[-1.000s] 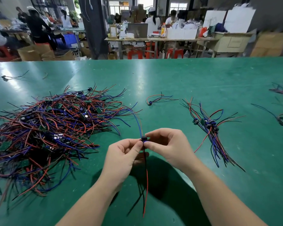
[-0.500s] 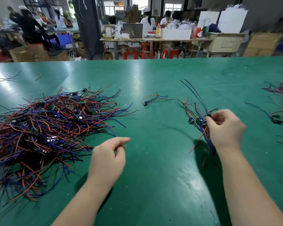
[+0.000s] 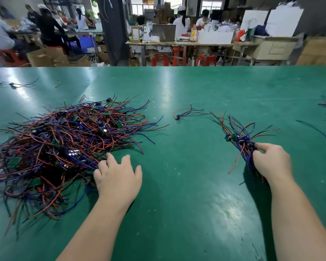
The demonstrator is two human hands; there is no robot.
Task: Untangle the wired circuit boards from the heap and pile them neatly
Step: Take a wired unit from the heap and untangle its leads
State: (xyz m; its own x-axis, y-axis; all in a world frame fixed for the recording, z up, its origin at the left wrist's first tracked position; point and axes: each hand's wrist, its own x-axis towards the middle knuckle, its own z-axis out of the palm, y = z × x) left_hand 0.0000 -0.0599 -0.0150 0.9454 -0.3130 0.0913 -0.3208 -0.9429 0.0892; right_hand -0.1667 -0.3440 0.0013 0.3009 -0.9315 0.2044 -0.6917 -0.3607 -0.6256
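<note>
Head view: on the green table (image 3: 177,213) the tangled heap (image 3: 64,147) of red, blue and black wired boards sprawls at nine o'clock. The left hand (image 3: 119,178) lies at its near edge, fingers spread, tips touching wires. At three o'clock the right hand (image 3: 271,161), fingers curled, pinches the sorted pile (image 3: 239,136) by its boards. One loose wired board (image 3: 177,117) lies at twelve.

Right hand (image 3: 271,162) on pile (image 3: 237,136), heap (image 3: 64,144) apart

Heap (image 3: 64,147) lies left, pile (image 3: 239,136) right, on the table (image 3: 186,185).
</note>
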